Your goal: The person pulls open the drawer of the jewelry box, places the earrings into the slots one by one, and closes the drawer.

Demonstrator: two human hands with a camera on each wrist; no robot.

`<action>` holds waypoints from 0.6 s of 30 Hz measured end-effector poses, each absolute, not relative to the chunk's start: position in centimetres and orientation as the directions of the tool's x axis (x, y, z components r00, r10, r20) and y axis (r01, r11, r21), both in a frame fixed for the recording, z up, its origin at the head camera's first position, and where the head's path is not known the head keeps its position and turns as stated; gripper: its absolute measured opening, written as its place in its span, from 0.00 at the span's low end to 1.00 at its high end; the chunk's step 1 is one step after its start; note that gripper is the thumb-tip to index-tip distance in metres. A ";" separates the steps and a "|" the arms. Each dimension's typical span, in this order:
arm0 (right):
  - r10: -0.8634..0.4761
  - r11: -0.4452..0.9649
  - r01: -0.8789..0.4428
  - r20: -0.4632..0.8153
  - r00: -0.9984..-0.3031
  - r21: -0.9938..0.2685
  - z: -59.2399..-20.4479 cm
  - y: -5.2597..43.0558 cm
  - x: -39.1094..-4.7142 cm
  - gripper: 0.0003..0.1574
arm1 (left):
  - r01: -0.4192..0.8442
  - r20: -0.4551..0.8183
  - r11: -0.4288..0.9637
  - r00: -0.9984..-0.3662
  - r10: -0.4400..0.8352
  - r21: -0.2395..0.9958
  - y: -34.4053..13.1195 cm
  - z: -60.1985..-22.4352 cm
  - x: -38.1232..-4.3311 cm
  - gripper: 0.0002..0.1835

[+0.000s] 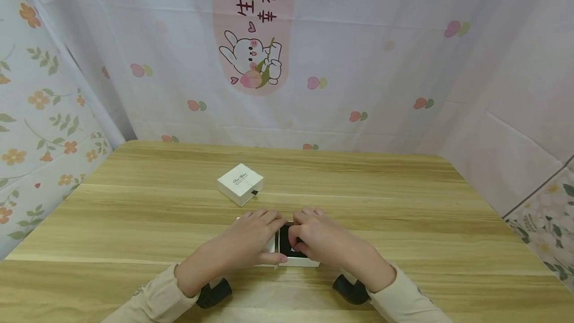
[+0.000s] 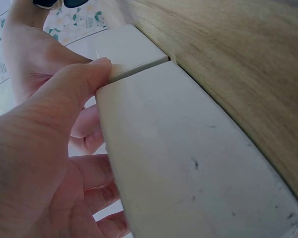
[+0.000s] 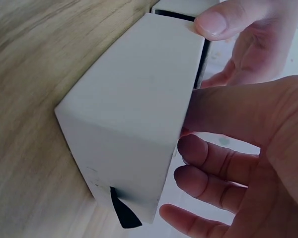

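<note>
A white drawer-style gift box lies partly pulled open near the table's front edge. My left hand (image 1: 248, 238) grips its white sleeve (image 2: 188, 148), thumb along the near side and fingers over the far side. To the right is the drawer (image 3: 134, 84), lined in black (image 1: 284, 243), with a black ribbon tab (image 3: 123, 210) on its end. My right hand (image 1: 325, 239) reaches into it, thumb and index finger curled together around a small shiny thing (image 1: 293, 249), mostly hidden. Its other fingers lie bent beyond the drawer's far wall.
A second white box (image 1: 239, 182) with dark lettering and a black tab stands farther back, left of centre. Under everything is a wood-grain table (image 1: 394, 203). A white printed curtain (image 1: 358, 54) hangs behind it, and floral cloth (image 1: 45, 113) at the left.
</note>
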State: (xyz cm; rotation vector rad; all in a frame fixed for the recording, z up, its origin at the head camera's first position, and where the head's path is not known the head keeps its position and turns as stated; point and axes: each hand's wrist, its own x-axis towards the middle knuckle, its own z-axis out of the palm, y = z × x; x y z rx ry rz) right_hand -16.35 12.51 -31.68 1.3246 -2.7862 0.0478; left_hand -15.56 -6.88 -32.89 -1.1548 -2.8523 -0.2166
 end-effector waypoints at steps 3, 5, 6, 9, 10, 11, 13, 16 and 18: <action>-0.774 0.631 -0.776 0.062 -0.630 0.001 -31.8 12.4 -16.3 0.06 | 0.692 0.098 0.713 -0.722 0.685 0.115 -6.9 -32.9 -15.5 0.35; -0.773 0.632 -0.775 0.061 -0.631 0.004 -31.9 12.4 -16.3 0.05 | 0.690 0.092 0.714 -0.724 0.684 0.116 -6.9 -32.9 -15.5 0.35; -0.772 0.635 -0.773 0.059 -0.633 0.005 -31.9 12.4 -16.3 0.05 | 0.689 0.088 0.715 -0.725 0.683 0.119 -6.9 -32.9 -15.5 0.35; -0.769 0.638 -0.770 0.055 -0.637 0.004 -32.0 12.3 -16.2 0.05 | 0.687 0.085 0.716 -0.726 0.682 0.120 -6.9 -32.8 -15.5 0.35; -0.769 0.638 -0.770 0.054 -0.637 0.002 -32.0 12.3 -16.2 0.05 | 0.688 0.087 0.716 -0.726 0.682 0.118 -6.9 -32.8 -15.5 0.35; -0.768 0.639 -0.769 0.054 -0.638 0.001 -32.0 12.3 -16.2 0.05 | 0.688 0.089 0.716 -0.725 0.683 0.118 -6.9 -32.8 -15.5 0.35; -0.768 0.639 -0.769 0.054 -0.639 -0.007 -31.9 12.4 -16.3 0.05 | 0.689 0.094 0.715 -0.724 0.683 0.118 -6.9 -32.7 -15.5 0.35; -0.767 0.639 -0.769 0.057 -0.640 -0.025 -31.8 12.5 -16.3 0.05 | 0.689 0.094 0.715 -0.724 0.683 0.117 -6.9 -32.7 -15.5 0.34; -0.765 0.640 -0.768 0.071 -0.640 -0.032 -31.7 12.6 -16.4 0.04 | 0.692 0.096 0.713 -0.722 0.685 0.114 -6.8 -32.7 -15.5 0.34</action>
